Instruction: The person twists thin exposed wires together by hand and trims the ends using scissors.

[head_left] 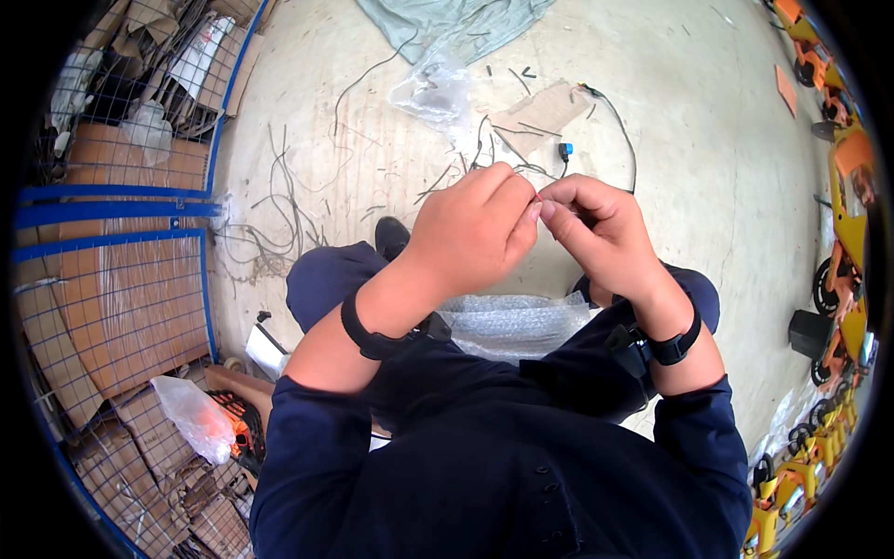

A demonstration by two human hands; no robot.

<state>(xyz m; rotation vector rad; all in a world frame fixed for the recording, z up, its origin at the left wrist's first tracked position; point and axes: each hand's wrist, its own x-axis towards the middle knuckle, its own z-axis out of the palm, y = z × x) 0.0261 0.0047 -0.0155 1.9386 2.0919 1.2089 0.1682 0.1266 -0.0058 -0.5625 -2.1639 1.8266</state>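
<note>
My left hand (475, 228) and my right hand (599, 233) meet in the middle of the view, fingers pinched on a thin red wire (539, 197). Its ends are mostly hidden by my fingertips. Just beyond them, dark wire pieces (521, 129) lie scattered on and around a flattened piece of cardboard (559, 107), with a small blue connector (565, 149) on a black lead. A sheet of bubble wrap (512, 326) lies between my legs.
Blue mesh cages (112, 317) of cardboard stand left, a bagged orange item (200, 419) by them. Clear plastic (433, 93) and grey-green cloth (452, 23) lie ahead. Loose cables (279, 233) cross the floor. Yellow-and-orange wheeled units (847, 177) line the right.
</note>
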